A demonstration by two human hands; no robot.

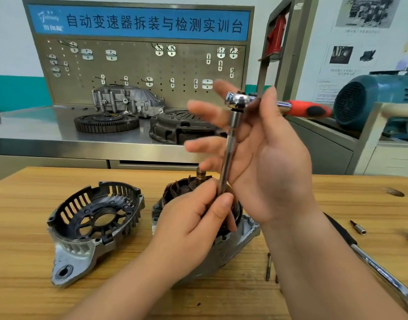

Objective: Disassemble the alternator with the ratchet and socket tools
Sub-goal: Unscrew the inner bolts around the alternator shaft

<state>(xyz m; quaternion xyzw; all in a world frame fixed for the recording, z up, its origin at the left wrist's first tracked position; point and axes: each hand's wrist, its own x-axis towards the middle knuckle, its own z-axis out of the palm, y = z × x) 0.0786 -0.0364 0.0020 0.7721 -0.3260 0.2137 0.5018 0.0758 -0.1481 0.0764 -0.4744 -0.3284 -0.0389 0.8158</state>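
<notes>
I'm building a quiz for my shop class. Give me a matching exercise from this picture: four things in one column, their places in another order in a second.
Things:
1. end cover
2. flywheel
3. extension bar
4. motor

Places:
A. pinched by the left hand
B. on the steel bench
C. at the far right edge
D. on the wooden table, left of the alternator

Pairs: 1-D, 2-B, 3-A, 4-C
</notes>
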